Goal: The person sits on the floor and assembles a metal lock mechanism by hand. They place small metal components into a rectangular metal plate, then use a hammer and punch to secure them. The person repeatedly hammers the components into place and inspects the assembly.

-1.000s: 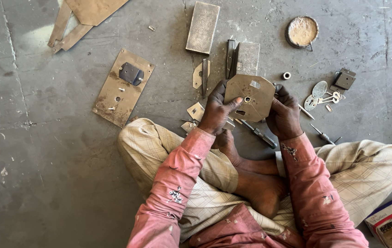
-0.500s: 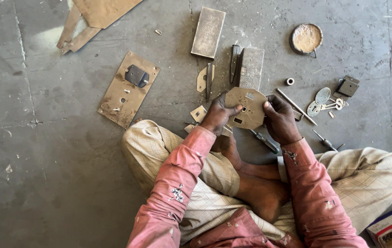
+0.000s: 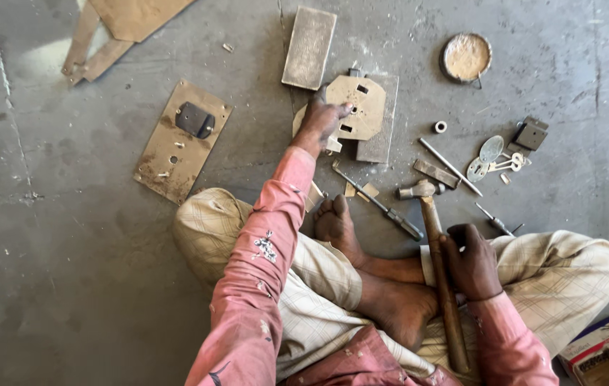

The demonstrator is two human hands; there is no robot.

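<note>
The floor [image 3: 47,236] I looked down on was bare grey concrete, dusty, scuffed and crossed by a thin crack at the left. On it, far left, lay a rusty flat plate [image 3: 179,143] carrying a dark fitting, with brown offcuts [image 3: 115,28] above it by a patch of sunlight. Further right a rectangular grey block [image 3: 309,48] lay flat. Just below it, the left hand [image 3: 321,120] was stretched forward, fingers spread and pressed flat on a tan octagonal metal plate [image 3: 361,100] that rested on a grey slab [image 3: 383,136]. I saw the person sitting cross-legged, bare feet tucked in front. To the right, the right hand [image 3: 471,261] was wrapped around the wooden handle of a hammer [image 3: 436,257], its head touching the floor. Beyond it lay a thin rod [image 3: 451,166], a small ring [image 3: 441,126], 2 oval discs [image 3: 485,159], a round dusty lid [image 3: 466,56] and, bottom right, a cardboard box [image 3: 604,350].
</note>
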